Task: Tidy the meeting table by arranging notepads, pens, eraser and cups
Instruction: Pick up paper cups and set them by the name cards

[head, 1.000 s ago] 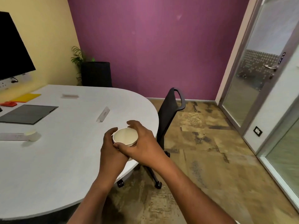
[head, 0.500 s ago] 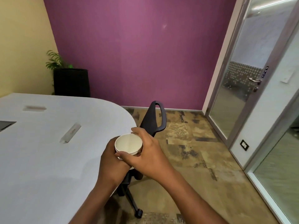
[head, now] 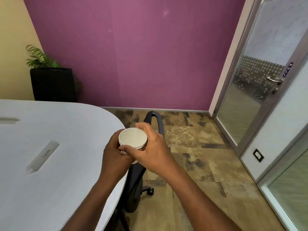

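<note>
From my feed I see a white, rounded table (head: 66,180) filling the lower left, its curved edge running down toward my forearms. Two flat grey inserts sit flush in its top: one slanted insert (head: 42,155) with lettering too blurred to read, and a far insert (head: 9,120) cut off by the left edge. Behind the table a purple wall (head: 141,55) meets a yellow wall (head: 13,47), with one plant (head: 40,57) behind a black planter (head: 53,84) in the corner. The floor (head: 191,164) is mottled brown and tan. On the right stands a glass door (head: 250,90) with one metal handle (head: 275,80), and one dark wall socket (head: 258,155) lower down.

I hold the cup (head: 133,138) in the air with both hands, just past the table's edge and in front of the one black chair (head: 135,184). My left hand (head: 115,157) wraps its curled fingers round the cup's side. My right hand (head: 153,150) pinches the rim between thumb and fingers. The cup stands upright and its mouth faces the camera. My hands hide its lower body, and the rim looks doubled at the left, so I cannot tell whether this is one cup or several nested. The chair's seat and base are largely hidden behind my arms and the table.
</note>
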`<control>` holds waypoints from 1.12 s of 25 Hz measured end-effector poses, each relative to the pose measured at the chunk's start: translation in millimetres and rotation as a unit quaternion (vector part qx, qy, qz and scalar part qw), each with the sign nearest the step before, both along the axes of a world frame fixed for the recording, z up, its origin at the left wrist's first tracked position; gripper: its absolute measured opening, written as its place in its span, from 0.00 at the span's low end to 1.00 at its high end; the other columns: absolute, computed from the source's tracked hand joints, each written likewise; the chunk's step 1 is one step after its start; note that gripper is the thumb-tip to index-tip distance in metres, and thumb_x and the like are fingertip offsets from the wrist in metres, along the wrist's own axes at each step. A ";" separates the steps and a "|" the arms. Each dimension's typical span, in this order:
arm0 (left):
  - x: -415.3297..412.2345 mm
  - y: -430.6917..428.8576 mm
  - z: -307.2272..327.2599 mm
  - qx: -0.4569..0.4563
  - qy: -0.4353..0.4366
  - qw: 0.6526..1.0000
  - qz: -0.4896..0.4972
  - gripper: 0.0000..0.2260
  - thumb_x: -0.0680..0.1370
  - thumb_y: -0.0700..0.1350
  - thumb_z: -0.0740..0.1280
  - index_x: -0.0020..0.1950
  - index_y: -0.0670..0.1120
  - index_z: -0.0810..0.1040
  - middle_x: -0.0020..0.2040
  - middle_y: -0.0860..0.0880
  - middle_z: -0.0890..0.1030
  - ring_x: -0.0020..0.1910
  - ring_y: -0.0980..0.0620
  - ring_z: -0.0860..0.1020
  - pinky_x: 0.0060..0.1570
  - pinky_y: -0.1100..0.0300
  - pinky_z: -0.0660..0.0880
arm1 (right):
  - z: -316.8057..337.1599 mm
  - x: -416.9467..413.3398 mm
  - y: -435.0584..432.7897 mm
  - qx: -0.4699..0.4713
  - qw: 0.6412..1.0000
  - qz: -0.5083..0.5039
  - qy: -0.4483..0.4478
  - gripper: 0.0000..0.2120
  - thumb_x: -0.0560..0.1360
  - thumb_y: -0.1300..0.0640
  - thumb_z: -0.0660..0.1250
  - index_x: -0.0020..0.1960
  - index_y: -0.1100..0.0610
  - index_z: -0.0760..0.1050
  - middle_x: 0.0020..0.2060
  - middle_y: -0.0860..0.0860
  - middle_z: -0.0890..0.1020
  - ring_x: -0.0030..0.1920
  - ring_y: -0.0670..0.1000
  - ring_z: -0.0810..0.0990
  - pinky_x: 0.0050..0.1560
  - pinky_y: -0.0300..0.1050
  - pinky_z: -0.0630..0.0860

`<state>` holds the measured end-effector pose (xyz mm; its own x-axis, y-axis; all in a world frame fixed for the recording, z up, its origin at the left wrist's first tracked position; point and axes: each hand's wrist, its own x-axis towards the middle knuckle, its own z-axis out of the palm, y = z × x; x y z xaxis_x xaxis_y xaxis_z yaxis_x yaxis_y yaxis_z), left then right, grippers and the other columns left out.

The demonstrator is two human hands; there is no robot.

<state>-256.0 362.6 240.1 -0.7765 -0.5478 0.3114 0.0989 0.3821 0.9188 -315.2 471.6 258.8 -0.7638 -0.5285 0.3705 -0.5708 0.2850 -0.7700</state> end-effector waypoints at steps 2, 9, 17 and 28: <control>-38.1 5.2 -2.9 -0.002 0.003 1.000 0.016 0.27 0.65 0.36 0.76 0.59 0.52 0.73 0.52 0.55 0.78 0.51 0.55 0.77 0.46 0.62 0.76 | -3.1 -42.0 4.7 -0.003 1.000 0.014 0.006 0.36 0.65 0.36 0.74 0.67 0.44 0.64 0.61 0.44 0.73 0.57 0.45 0.72 0.48 0.35 0.75; -165.3 50.8 -6.3 -0.005 0.018 0.994 0.107 0.27 0.65 0.37 0.77 0.61 0.49 0.74 0.55 0.50 0.80 0.52 0.51 0.78 0.48 0.58 0.78 | -3.8 -186.6 38.9 -0.008 0.994 0.098 0.041 0.37 0.65 0.34 0.72 0.68 0.46 0.64 0.62 0.44 0.74 0.57 0.43 0.72 0.50 0.35 0.73; -272.6 71.0 -12.3 -0.018 0.006 0.976 0.219 0.23 0.67 0.40 0.76 0.55 0.58 0.73 0.50 0.58 0.79 0.49 0.56 0.78 0.42 0.68 0.73 | -4.3 -318.9 38.1 0.068 0.970 0.232 0.041 0.37 0.67 0.31 0.68 0.70 0.41 0.57 0.68 0.45 0.68 0.63 0.47 0.69 0.58 0.50 0.75; -430.9 -15.9 -13.6 0.003 0.029 0.953 0.303 0.26 0.66 0.37 0.77 0.52 0.63 0.73 0.49 0.61 0.79 0.49 0.59 0.78 0.43 0.70 0.71 | -2.7 -493.7 -69.0 0.074 0.931 0.354 0.039 0.37 0.67 0.33 0.69 0.70 0.42 0.57 0.67 0.42 0.67 0.62 0.44 0.69 0.57 0.45 0.75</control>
